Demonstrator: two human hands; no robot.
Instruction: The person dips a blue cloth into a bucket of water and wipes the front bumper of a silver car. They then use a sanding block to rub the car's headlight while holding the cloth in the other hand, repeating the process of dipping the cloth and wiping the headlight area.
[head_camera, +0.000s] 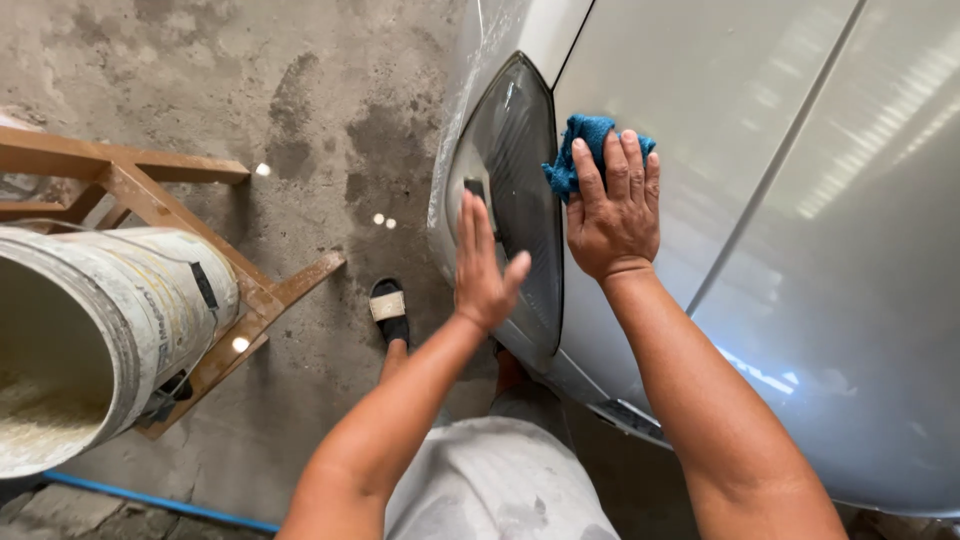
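Fingers of the right hand (612, 215) pressed a crumpled blue cloth (583, 150) flat against the silver car (800, 200) at upper centre. Left hand (485, 268) lay open, fingers straight, on the dark headlight (515, 160). At left, a dirty white bucket (110, 320) held pale residue and bore a dark label.

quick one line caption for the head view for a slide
Right hand presses a blue cloth on a silver car beside its headlight, where the left hand lies flat.

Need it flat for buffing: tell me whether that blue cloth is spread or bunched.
Bunched: the blue cloth sits crumpled under the right hand.
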